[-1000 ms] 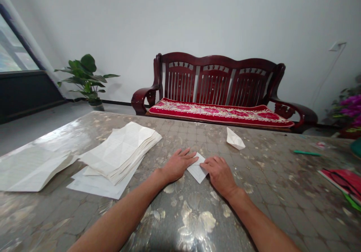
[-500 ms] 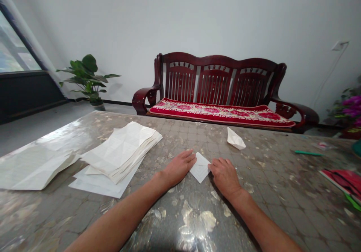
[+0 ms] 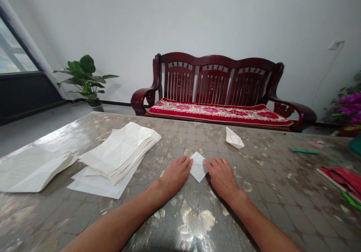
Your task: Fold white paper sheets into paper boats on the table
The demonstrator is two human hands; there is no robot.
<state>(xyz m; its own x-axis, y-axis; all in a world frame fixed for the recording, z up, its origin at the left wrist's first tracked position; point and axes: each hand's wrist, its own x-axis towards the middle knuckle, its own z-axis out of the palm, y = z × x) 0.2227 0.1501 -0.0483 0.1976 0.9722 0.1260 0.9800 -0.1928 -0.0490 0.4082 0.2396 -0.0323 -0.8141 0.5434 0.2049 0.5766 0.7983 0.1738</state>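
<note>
A small white folded paper [image 3: 198,168], diamond-shaped with a crease across its upper part, lies on the table between my hands. My left hand [image 3: 178,172] is at its left corner, fingers closed together on the edge. At the right corner, my right hand [image 3: 221,174] pinches the other edge, its fingers curled. My thumbs are mostly hidden. Beyond the right hand sits a folded paper boat [image 3: 234,138], tipped on its side.
A stack of creased white sheets [image 3: 121,150] lies on the left, with a loose sheet [image 3: 31,169] beside it. On the right are a green pen [image 3: 305,151] and a red item with black straps [image 3: 342,180]. A wooden bench [image 3: 214,79] stands behind the patterned table [image 3: 270,192].
My left fingers have shifted from lying over the paper's upper left edge down to its left corner. My right fingers have come slightly inward on the right corner.
</note>
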